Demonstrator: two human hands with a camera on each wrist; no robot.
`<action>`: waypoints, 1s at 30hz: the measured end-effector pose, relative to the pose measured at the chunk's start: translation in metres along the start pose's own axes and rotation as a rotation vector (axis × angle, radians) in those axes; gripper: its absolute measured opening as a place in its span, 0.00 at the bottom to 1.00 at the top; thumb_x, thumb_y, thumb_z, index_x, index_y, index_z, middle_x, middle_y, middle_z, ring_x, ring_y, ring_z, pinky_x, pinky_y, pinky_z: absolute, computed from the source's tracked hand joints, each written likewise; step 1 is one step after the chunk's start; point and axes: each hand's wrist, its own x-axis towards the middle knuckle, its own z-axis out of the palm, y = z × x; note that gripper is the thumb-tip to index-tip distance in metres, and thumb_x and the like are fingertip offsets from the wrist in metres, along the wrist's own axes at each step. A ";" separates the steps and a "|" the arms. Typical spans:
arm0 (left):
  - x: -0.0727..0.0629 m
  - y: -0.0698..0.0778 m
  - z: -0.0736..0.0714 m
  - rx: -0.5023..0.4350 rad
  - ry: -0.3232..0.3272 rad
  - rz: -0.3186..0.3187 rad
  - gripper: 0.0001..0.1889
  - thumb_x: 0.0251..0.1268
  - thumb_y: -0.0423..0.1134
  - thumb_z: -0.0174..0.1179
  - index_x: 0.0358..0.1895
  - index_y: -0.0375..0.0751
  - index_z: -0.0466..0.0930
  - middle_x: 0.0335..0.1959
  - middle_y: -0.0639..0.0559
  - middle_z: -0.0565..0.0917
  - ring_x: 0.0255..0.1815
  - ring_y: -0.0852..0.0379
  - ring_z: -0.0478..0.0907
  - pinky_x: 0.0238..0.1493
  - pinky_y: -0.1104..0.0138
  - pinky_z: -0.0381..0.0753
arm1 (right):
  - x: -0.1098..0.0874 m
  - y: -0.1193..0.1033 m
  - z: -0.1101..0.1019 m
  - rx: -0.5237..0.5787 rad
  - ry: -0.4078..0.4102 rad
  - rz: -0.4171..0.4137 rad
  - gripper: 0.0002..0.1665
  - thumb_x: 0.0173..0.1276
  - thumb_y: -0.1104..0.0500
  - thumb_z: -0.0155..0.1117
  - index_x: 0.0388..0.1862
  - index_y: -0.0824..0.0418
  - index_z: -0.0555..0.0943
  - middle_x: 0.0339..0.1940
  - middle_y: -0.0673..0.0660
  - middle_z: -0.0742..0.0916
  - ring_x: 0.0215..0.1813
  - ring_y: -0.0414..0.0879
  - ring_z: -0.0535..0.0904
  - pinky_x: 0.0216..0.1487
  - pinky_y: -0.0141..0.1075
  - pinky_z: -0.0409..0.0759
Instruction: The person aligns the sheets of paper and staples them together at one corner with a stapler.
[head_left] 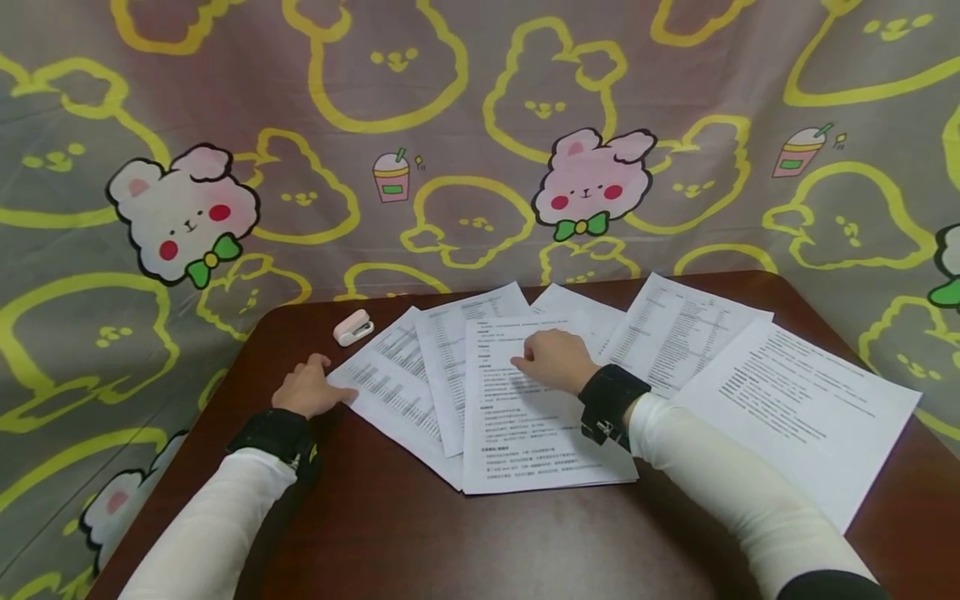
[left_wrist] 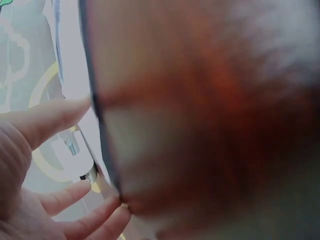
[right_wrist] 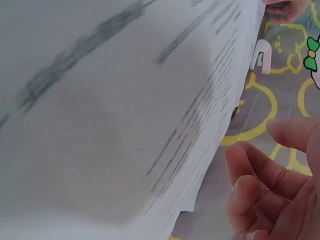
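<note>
Head view: papers (head_left: 510, 433) fan out, mostly overlapping, on the desk (head_left: 480, 542) to the right of the stapler (head_left: 353, 327). The left hand (head_left: 307, 390) lies just nearer than the stapler, thumb by the leftmost corner of the papers – touching or not, I cannot tell. The right hand (head_left: 557, 358) is over the papers, well right of the stapler.

Left wrist view: that grip is wide, fingers spread, holding nothing, near the stapler.

Right wrist view: fingers loosely bent, thumb apart – a narrow grip with nothing in it.

The papers look light, limp and slippery; a soft pinch at corners or edges should avoid creases.
</note>
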 end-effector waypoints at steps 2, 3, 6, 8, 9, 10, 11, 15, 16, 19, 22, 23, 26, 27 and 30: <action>0.001 0.000 0.000 -0.016 -0.011 -0.009 0.43 0.55 0.46 0.70 0.66 0.25 0.56 0.54 0.25 0.69 0.49 0.31 0.69 0.54 0.41 0.69 | 0.001 -0.004 0.001 0.004 -0.004 -0.002 0.17 0.70 0.46 0.61 0.31 0.58 0.83 0.19 0.50 0.79 0.25 0.44 0.74 0.28 0.35 0.67; 0.002 0.000 -0.001 -0.025 -0.020 -0.012 0.44 0.54 0.46 0.70 0.66 0.25 0.56 0.55 0.24 0.69 0.49 0.31 0.69 0.54 0.41 0.69 | 0.002 -0.006 0.002 0.006 -0.006 -0.003 0.17 0.70 0.46 0.61 0.31 0.57 0.83 0.19 0.50 0.79 0.25 0.44 0.74 0.27 0.35 0.67; 0.003 -0.001 -0.004 -0.063 -0.049 -0.015 0.44 0.54 0.46 0.71 0.66 0.25 0.55 0.56 0.24 0.69 0.48 0.31 0.70 0.54 0.41 0.70 | 0.004 -0.009 0.004 0.008 -0.003 -0.009 0.16 0.70 0.46 0.61 0.31 0.57 0.83 0.18 0.50 0.79 0.24 0.44 0.74 0.26 0.35 0.67; 0.004 -0.002 -0.005 -0.087 -0.073 -0.015 0.44 0.54 0.46 0.71 0.65 0.24 0.55 0.56 0.24 0.69 0.48 0.31 0.70 0.55 0.41 0.69 | 0.005 -0.010 0.004 0.008 -0.003 -0.001 0.16 0.69 0.46 0.62 0.32 0.57 0.83 0.18 0.51 0.79 0.24 0.44 0.75 0.26 0.35 0.68; 0.005 -0.002 -0.006 -0.102 -0.084 -0.018 0.44 0.54 0.45 0.71 0.65 0.24 0.55 0.56 0.24 0.70 0.48 0.31 0.70 0.55 0.41 0.69 | 0.005 -0.011 0.004 0.007 -0.004 0.005 0.16 0.69 0.46 0.62 0.32 0.57 0.83 0.18 0.51 0.79 0.24 0.44 0.75 0.26 0.35 0.68; 0.006 -0.002 -0.006 -0.117 -0.094 -0.024 0.44 0.54 0.45 0.71 0.65 0.24 0.55 0.56 0.24 0.70 0.48 0.31 0.70 0.56 0.41 0.69 | 0.005 -0.012 0.004 0.007 -0.005 0.012 0.16 0.69 0.46 0.62 0.33 0.57 0.83 0.19 0.51 0.79 0.24 0.44 0.75 0.27 0.35 0.69; 0.007 -0.003 -0.006 -0.129 -0.103 -0.030 0.43 0.54 0.45 0.71 0.64 0.25 0.55 0.55 0.25 0.70 0.49 0.31 0.70 0.56 0.41 0.69 | 0.006 -0.013 0.004 0.007 -0.007 0.018 0.16 0.69 0.46 0.62 0.34 0.57 0.83 0.19 0.51 0.79 0.24 0.44 0.75 0.27 0.35 0.69; 0.011 -0.002 -0.004 -0.173 -0.118 -0.056 0.39 0.55 0.42 0.72 0.62 0.24 0.60 0.54 0.27 0.72 0.48 0.33 0.71 0.56 0.43 0.69 | 0.008 -0.016 0.005 -0.001 -0.004 0.022 0.16 0.69 0.46 0.63 0.35 0.58 0.84 0.20 0.51 0.80 0.25 0.44 0.75 0.28 0.35 0.69; 0.012 -0.002 -0.004 -0.178 -0.118 -0.059 0.38 0.55 0.42 0.71 0.61 0.24 0.62 0.53 0.27 0.73 0.48 0.34 0.71 0.56 0.43 0.69 | 0.009 -0.017 0.005 -0.001 -0.001 0.017 0.16 0.69 0.46 0.63 0.34 0.58 0.84 0.20 0.51 0.80 0.25 0.44 0.75 0.28 0.35 0.69; 0.013 -0.003 -0.003 -0.194 -0.116 -0.058 0.33 0.55 0.42 0.71 0.57 0.23 0.69 0.50 0.29 0.77 0.46 0.35 0.73 0.54 0.45 0.71 | 0.011 -0.021 0.005 0.002 0.006 0.010 0.16 0.69 0.46 0.63 0.33 0.57 0.83 0.20 0.51 0.79 0.26 0.44 0.75 0.28 0.34 0.68; 0.013 -0.004 -0.003 -0.219 -0.109 -0.055 0.29 0.55 0.42 0.71 0.54 0.24 0.72 0.48 0.30 0.79 0.43 0.37 0.75 0.51 0.46 0.72 | 0.013 -0.026 0.004 0.009 0.010 0.013 0.16 0.69 0.46 0.62 0.32 0.57 0.83 0.20 0.50 0.79 0.26 0.44 0.75 0.29 0.35 0.68; 0.012 -0.005 -0.002 -0.225 -0.102 -0.053 0.29 0.55 0.42 0.71 0.53 0.24 0.72 0.47 0.30 0.79 0.42 0.37 0.75 0.50 0.47 0.73 | 0.014 -0.028 0.004 0.007 0.012 0.012 0.17 0.69 0.45 0.62 0.31 0.57 0.83 0.20 0.50 0.79 0.26 0.44 0.75 0.29 0.35 0.68; 0.011 -0.006 0.000 -0.247 -0.079 -0.066 0.29 0.56 0.41 0.71 0.54 0.24 0.72 0.46 0.30 0.79 0.41 0.38 0.74 0.46 0.49 0.74 | 0.015 -0.032 0.005 0.010 0.018 0.010 0.17 0.69 0.45 0.62 0.31 0.57 0.83 0.20 0.50 0.80 0.26 0.44 0.74 0.28 0.34 0.67; 0.010 -0.006 0.002 -0.253 -0.070 -0.069 0.28 0.57 0.40 0.70 0.54 0.24 0.71 0.46 0.30 0.78 0.41 0.38 0.74 0.45 0.50 0.75 | 0.016 -0.033 0.006 0.012 0.018 0.010 0.17 0.69 0.45 0.62 0.31 0.57 0.84 0.20 0.50 0.79 0.26 0.44 0.74 0.28 0.34 0.67; 0.008 -0.004 0.006 -0.274 -0.048 -0.069 0.28 0.59 0.37 0.68 0.57 0.24 0.70 0.46 0.30 0.78 0.40 0.38 0.74 0.40 0.54 0.76 | 0.017 -0.035 0.009 0.024 0.014 0.003 0.17 0.69 0.45 0.63 0.30 0.56 0.84 0.20 0.49 0.79 0.25 0.44 0.74 0.28 0.34 0.67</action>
